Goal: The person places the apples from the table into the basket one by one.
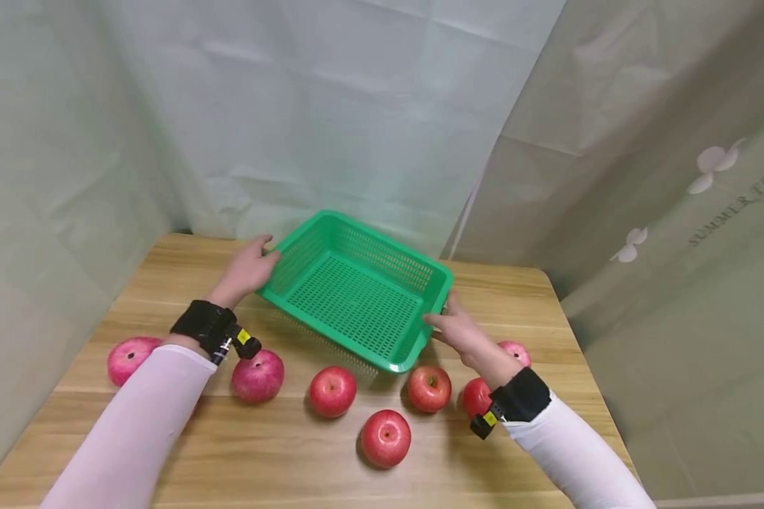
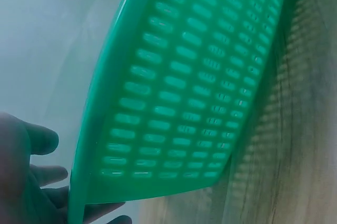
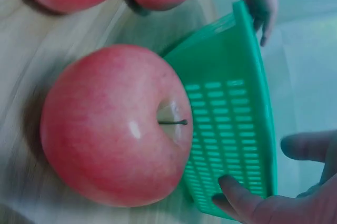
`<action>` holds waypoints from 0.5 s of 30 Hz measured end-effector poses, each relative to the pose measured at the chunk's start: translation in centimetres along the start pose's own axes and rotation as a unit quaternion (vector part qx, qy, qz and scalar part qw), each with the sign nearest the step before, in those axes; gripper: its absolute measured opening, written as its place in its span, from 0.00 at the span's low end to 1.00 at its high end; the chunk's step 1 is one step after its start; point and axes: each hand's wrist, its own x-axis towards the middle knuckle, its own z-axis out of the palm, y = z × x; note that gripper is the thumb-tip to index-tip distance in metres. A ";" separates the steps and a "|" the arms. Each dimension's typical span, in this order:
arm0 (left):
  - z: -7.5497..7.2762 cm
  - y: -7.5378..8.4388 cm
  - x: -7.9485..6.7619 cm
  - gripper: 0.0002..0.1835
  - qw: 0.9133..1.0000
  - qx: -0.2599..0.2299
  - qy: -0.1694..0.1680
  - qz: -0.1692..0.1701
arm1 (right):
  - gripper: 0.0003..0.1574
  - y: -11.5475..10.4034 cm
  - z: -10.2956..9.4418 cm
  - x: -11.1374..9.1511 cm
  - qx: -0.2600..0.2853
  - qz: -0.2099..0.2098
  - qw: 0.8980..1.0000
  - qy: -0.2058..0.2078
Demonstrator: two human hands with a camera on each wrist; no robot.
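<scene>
Fronting the green basket (image 1: 356, 300), red apples (image 1: 332, 392); left hand (image 1: 245, 268), right hand (image 1: 463, 332) at its sides, grip slack

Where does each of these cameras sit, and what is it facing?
Head: on the person's head, facing forward and down at basket, apples and table; left hand, right hand and sleeves show.
Left wrist: strapped there, facing the basket's slotted wall; left fingers show at lower left.
Right wrist: strapped there, facing a near apple and the basket; right fingers show at lower right, left hand at top.
Shared: head and right wrist both show apples and both hands; all three show the basket.
</scene>
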 end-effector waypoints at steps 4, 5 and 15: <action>0.3 -0.5 0.1 0.36 1.000 0.024 0.008 0.012 | 0.59 0.2 0.3 0.4 -0.030 -0.002 0.999 -0.014; 0.5 -0.7 0.2 0.35 0.999 0.037 0.008 0.016 | 0.60 0.2 0.3 0.4 -0.037 0.001 0.999 -0.015; 1.2 -1.8 0.5 0.32 0.990 0.136 0.021 0.032 | 0.62 -0.1 0.4 0.8 -0.052 0.023 0.998 -0.010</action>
